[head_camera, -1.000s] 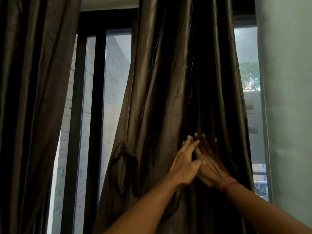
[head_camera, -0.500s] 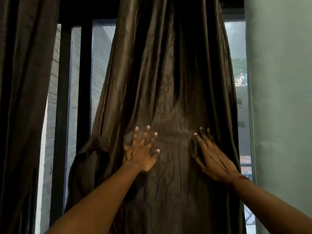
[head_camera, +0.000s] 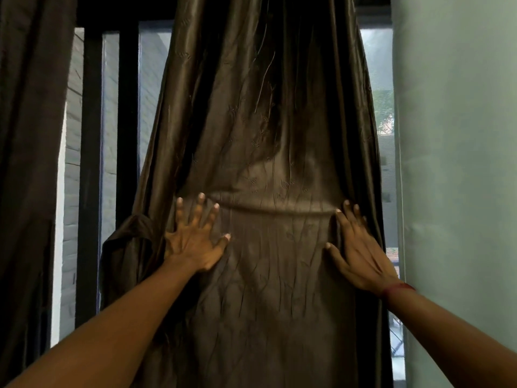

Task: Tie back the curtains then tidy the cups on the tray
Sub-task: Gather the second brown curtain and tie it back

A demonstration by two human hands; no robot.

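A dark brown satin curtain (head_camera: 265, 121) hangs in front of me, filling the middle of the view. My left hand (head_camera: 195, 239) lies flat on its left side with fingers spread. Flat on the right side rests my right hand (head_camera: 358, 253), fingers apart, a red band on the wrist. Between the hands a horizontal fold (head_camera: 274, 210) runs across the stretched fabric. A bunched loop of the same fabric (head_camera: 131, 239) hangs at the curtain's left edge. No tray or cups are in view.
A second dark curtain (head_camera: 30, 163) hangs at the far left. Black window bars (head_camera: 89, 163) and glass stand between the curtains, with a brick wall outside. A pale green wall (head_camera: 458, 163) rises close on the right.
My hands were together at the curtain's middle; they have slid apart to its left and right sides, spreading the fabric flat. A horizontal fold has formed between them.
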